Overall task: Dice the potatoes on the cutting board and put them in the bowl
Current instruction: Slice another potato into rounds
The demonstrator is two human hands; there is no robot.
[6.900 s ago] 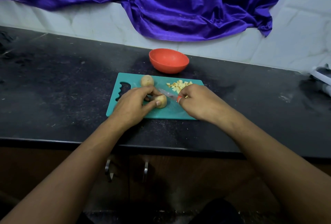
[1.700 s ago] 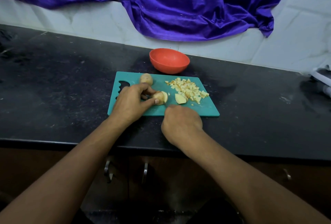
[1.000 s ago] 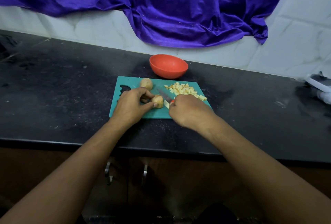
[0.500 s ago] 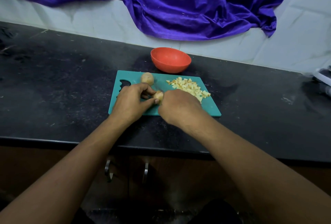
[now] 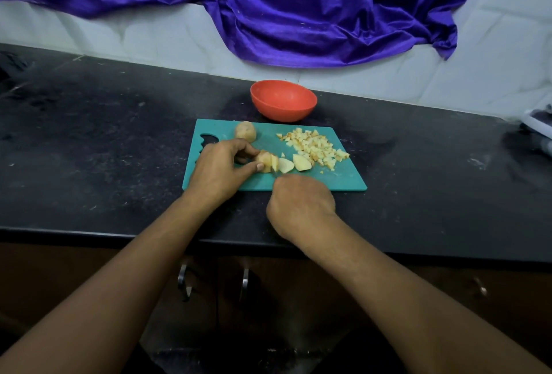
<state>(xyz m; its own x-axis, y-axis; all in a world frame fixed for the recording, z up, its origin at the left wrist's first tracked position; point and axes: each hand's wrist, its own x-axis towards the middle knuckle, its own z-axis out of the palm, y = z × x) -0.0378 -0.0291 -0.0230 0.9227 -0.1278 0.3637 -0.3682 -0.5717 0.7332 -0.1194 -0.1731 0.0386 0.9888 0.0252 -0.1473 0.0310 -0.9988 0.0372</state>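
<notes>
One black countertop (image 5: 104, 140) holds the cutting board (image 5: 343, 176) below white tiles (image 5: 448, 84).

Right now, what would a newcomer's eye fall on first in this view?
The shiny purple cloth draped over the white wall at the back, then the orange bowl on the black counter just behind the teal cutting board. On the board, the left hand pinches a part-sliced potato, with a pile of dice to its right.
</notes>
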